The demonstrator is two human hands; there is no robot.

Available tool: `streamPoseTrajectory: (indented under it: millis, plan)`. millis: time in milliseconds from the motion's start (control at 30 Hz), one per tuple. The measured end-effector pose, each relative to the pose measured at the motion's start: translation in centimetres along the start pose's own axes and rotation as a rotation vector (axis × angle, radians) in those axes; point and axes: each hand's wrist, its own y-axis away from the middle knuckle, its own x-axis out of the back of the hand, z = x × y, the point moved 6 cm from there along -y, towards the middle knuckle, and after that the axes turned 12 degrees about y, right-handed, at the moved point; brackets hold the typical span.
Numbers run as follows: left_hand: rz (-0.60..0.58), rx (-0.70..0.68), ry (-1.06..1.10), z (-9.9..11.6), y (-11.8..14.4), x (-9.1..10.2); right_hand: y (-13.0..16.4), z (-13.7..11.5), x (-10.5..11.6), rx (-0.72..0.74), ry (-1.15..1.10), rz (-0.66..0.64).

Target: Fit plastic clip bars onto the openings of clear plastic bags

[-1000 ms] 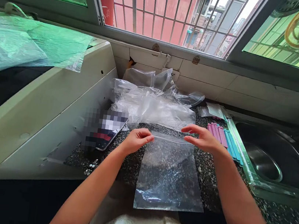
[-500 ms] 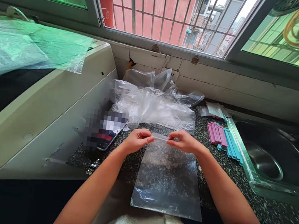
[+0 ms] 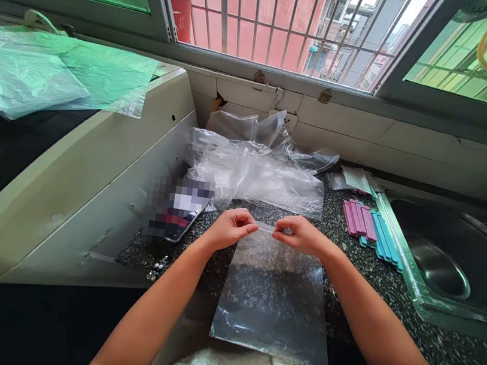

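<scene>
A clear plastic bag [image 3: 275,296] hangs from both hands, its lower part reaching past the counter's front edge toward my body. My left hand [image 3: 233,229] pinches the bag's top edge between thumb and fingers. A short way to the right, my right hand [image 3: 299,236] grips the same edge in a similar pinch. A narrow stretch of the edge shows between the two hands. Just beyond them lies a crumpled heap of clear plastic bags [image 3: 266,179]. The bag's upper corners are hidden behind my hands.
Pink bag clips [image 3: 360,219] and blue bag clips [image 3: 386,240] lie on the speckled counter [image 3: 360,283], beside a dark sink [image 3: 431,263]. A phone [image 3: 189,211] rests at left against a pale appliance [image 3: 139,150]. Green-tinted plastic [image 3: 105,72] covers the appliance's top. A barred window stands behind.
My left hand has shifted slightly right, bringing the two hands a little closer along the bag's edge. The whole view has shifted slightly. Both pinches are kept.
</scene>
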Motion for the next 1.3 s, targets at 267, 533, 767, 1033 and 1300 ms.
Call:
streamPoseTrajectory:
  millis: [267, 533, 767, 1033, 1300]
  plan:
    - [-0.038, -0.035, -0.057, 0.0, 0.1, -0.2, 0.0, 0.3, -0.2, -0.016, 0.004, -0.004]
    - [-0.049, -0.078, -0.057, 0.1, 0.0, -0.3, 0.0, 0.0, -0.1, -0.043, -0.024, -0.004]
    - [-0.047, -0.127, -0.072, 0.5, 0.0, -0.3, 0.1, -0.6, 0.4, -0.038, -0.098, 0.038]
    - [-0.062, -0.155, -0.074, 0.6, 0.1, -0.5, 0.0, -0.9, 0.4, -0.003, -0.075, 0.099]
    - [-0.061, -0.150, -0.078, 0.5, 0.1, -0.6, 0.0, -0.9, 0.4, 0.037, 0.082, 0.143]
